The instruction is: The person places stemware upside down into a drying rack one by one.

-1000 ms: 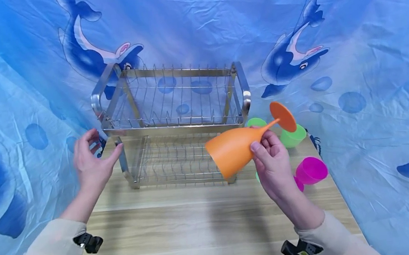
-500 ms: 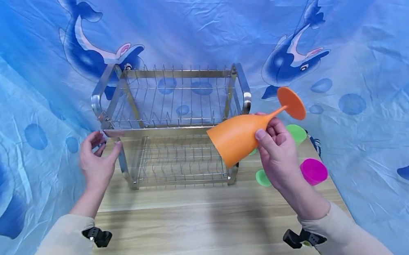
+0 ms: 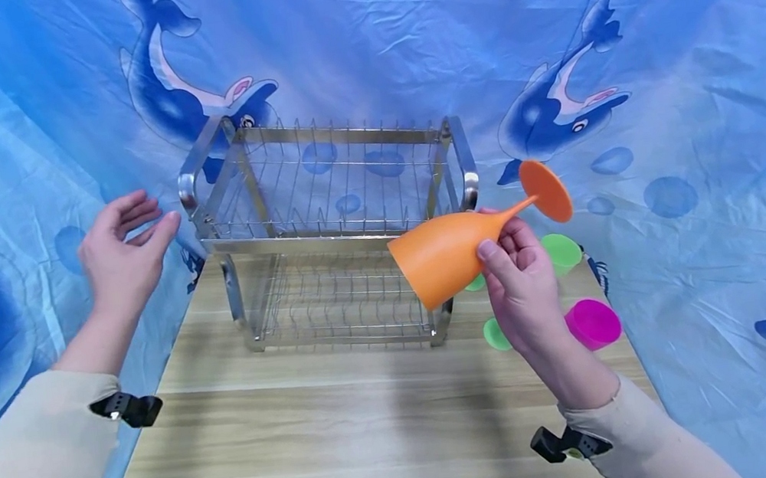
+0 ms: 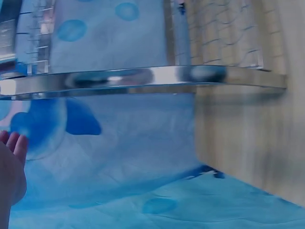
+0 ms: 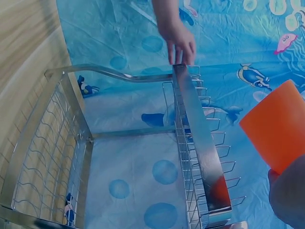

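Note:
My right hand holds an orange goblet by the lower bowl near the stem, in front of the rack's right end. The goblet lies tilted in the air, mouth down and left, round foot up and right. My left hand is raised left of the rack, fingers loosely bent, with nothing in it. A two-tier metal dish rack stands on the table. In the right wrist view the goblet's orange bowl shows beside the rack. The left wrist view shows the rack's side frame and part of my left hand.
Right of the rack, a green cup and a magenta cup are on the wooden table. A green round foot shows beside my right hand, which hides part of that area. Blue dolphin-print sheets enclose the table.
My left hand first came in near the rack's left front corner, then moved away to the left and up. My right hand raised the goblet slightly and shifted right, then stayed nearly still.

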A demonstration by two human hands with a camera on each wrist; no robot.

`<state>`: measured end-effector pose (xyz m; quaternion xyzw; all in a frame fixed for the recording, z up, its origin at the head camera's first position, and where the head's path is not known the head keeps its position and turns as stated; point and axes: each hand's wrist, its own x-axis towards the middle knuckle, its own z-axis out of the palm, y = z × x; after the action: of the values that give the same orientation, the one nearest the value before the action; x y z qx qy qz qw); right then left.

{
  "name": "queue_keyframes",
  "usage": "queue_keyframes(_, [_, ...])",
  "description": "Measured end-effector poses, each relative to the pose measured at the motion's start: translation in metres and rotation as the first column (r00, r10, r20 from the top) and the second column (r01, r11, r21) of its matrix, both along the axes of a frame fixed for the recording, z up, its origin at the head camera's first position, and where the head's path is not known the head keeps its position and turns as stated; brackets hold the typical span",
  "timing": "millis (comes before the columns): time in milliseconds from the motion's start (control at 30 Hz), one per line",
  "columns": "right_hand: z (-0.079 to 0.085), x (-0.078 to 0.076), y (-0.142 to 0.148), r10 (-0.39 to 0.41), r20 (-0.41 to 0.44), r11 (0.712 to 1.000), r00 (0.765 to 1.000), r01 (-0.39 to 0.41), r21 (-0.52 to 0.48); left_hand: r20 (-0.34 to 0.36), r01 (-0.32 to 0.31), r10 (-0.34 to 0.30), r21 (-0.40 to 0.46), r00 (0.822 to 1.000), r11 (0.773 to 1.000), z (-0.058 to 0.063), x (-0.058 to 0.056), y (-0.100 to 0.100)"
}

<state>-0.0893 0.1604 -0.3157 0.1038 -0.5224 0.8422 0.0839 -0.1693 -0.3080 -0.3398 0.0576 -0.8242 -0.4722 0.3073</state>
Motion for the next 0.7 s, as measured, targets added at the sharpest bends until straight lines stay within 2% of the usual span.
queue_keyframes(167, [0.001,-0.001,0.001,-0.006,0.0,1.0,1.0,0.006,0.012,0.057,0.066,-0.066,0.01,0.996,0.998,0.016,-0.007,0.005])
queue_keyframes(367, [0.003,-0.005,0.001,-0.01,-0.015,1.0,1.0,0.01,0.007,0.049,0.108,-0.111,0.05,0.993,0.993,0.022,-0.014,0.015])
queue_keyframes(500, [0.011,-0.013,0.0,-0.029,-0.058,1.0,0.998,0.028,-0.015,0.037,0.091,-0.092,0.043,0.995,0.995,0.024,-0.018,0.02])
queue_keyframes(700, [0.032,-0.03,-0.003,-0.05,-0.142,0.998,0.989,0.046,-0.034,-0.002,0.037,-0.037,0.033,0.999,0.999,0.024,-0.021,0.025])
